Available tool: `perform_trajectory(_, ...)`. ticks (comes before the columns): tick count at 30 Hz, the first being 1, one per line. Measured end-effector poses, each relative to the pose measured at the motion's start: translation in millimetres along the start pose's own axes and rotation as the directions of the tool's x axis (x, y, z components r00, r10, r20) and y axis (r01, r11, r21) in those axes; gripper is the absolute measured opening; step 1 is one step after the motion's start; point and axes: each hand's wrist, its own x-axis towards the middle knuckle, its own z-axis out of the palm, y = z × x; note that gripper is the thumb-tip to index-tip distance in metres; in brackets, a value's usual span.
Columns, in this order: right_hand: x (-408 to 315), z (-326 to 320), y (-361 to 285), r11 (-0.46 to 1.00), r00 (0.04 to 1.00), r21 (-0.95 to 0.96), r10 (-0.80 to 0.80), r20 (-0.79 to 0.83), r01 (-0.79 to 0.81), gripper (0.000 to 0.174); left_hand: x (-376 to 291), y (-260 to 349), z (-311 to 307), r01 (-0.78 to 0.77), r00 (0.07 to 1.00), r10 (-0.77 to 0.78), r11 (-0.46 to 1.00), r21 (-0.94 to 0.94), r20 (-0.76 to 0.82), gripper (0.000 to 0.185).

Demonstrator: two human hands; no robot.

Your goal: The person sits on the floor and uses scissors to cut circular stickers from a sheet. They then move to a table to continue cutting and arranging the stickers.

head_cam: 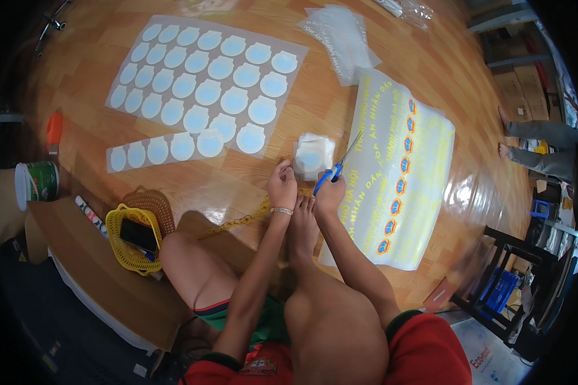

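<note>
In my right hand (331, 193) is a pair of blue-handled scissors (349, 151), its blades pointing up and to the right, over the edge of a printed sheet. My left hand (282, 186), a bracelet on its wrist, hovers with loosely curled fingers and shows nothing in them. Just beyond both hands lies a small stack of clear squares (312, 156), the top one bearing a pale blue round sticker. A large sheet of pale blue badge-shaped stickers (208, 91) spreads farther left. One cut strip of the same stickers (157, 151) overlaps its lower edge.
Right of my foot is a translucent sheet (428, 192) with yellow lettering and red-yellow emblems. Loose film sheets (339, 45) lie beyond it. To the left are an orange-handled cutter (54, 132), a tub (36, 183) and a yellow basket (115, 250) holding a phone. Another person's legs (534, 139) stand right.
</note>
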Motion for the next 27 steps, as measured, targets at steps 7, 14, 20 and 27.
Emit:
perform_trajectory(7, -34.4, -0.5, -39.9, 1.0, 0.993, -0.017, 0.01, 0.115, -0.008, 0.03, 16.1, -2.2, -3.3, -0.091, 0.996, 0.093, 0.985, 0.147, -0.004, 0.027)
perform_trajectory(14, -69.8, 94.8, -81.2, 0.998, 0.829, 0.017, 0.044, 0.557, -0.065, 0.025, 75.3, 23.4, -126.9, -0.026, 0.937, -0.076, 0.958, -0.285, -0.342, 0.029)
perform_trajectory(20, -101.9, 169.0, -45.3, 0.986, 0.787, 0.007, -0.135, 0.602, 0.164, 0.025, 83.5, 28.9, -170.8, 0.026, 0.923, -0.08, 0.989, -0.145, -0.377, 0.035)
perform_trajectory(27, -113.4, 178.5, -59.7, 0.995, 0.824, 0.087, -0.004, 0.566, -0.055, 0.024, 77.7, 31.8, -164.9, 0.061, 0.925, -0.027, 0.995, 0.078, -0.378, 0.04)
